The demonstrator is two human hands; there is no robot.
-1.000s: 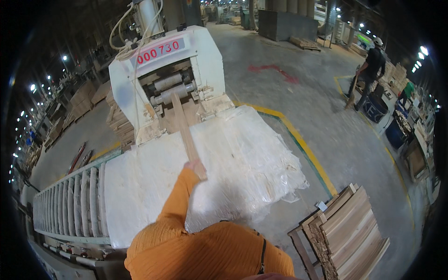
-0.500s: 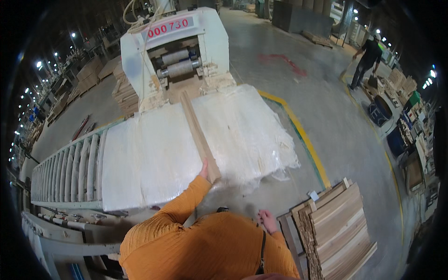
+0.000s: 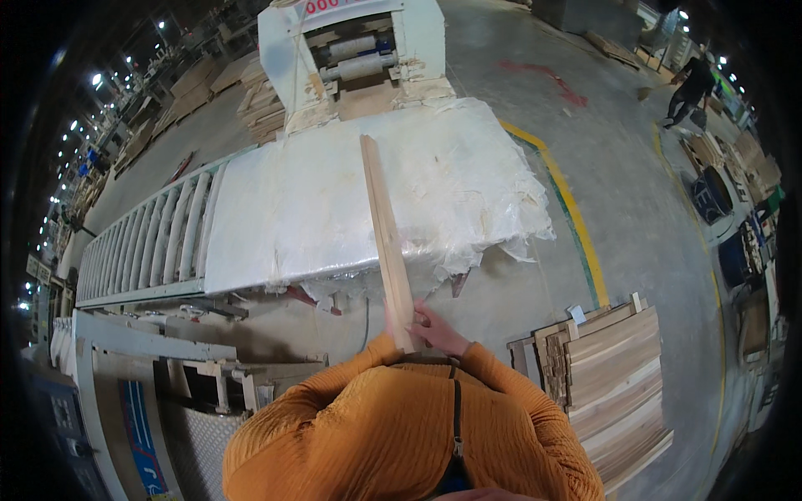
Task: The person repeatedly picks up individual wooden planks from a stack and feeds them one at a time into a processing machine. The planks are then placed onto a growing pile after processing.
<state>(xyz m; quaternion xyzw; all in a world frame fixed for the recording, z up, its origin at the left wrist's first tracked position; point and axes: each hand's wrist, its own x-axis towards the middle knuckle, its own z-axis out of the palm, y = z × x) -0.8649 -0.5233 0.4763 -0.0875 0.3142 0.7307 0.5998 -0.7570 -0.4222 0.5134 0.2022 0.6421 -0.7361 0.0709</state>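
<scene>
The wooden strip (image 3: pixel 383 225) reaches over the white-covered table (image 3: pixel 292 196), near end between left hand (image 3: pixel 388 321) and right hand (image 3: pixel 439 331), presumably for balance, though I cannot tell from here whether the fingers clamp it.

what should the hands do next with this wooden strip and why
Probably firm up the two-handed hold before shifting the wooden strip: the left hand, partly hidden, grips its near end, the right hand meets that end's right side, and the long far part reaches over the white-covered table, short of the rollers, so it might swing.
</scene>
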